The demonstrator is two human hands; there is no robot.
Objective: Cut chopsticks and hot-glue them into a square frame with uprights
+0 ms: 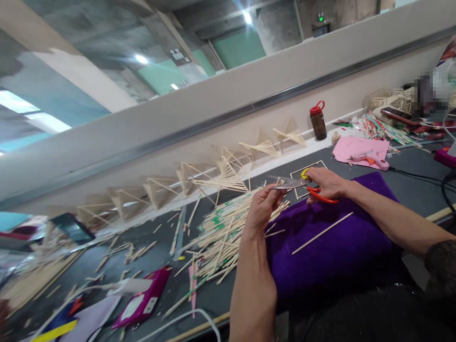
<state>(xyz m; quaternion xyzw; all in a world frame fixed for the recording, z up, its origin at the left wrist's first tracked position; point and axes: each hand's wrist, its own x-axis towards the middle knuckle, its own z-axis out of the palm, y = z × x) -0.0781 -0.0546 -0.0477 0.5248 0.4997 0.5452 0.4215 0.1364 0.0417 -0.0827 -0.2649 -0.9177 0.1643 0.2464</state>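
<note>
Left forearm (pixel 253 285) bare, extended across near edge of tabletop (pixel 416 194), left hand (pixel 264 204) raised with fingers (pixel 272 192) pinched; right forearm (pixel 388 211) angled inward, right hand (pixel 328 182) curled in a grip nearby.

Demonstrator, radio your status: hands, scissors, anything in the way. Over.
Right hand gripping scissors, blades apart. Left hand pinching stick ends at the blades. Loose stick on purple cloth; no visible obstruction.

Orange-and-yellow-handled scissors (pixel 302 183), purple cloth (pixel 331 259)
</note>
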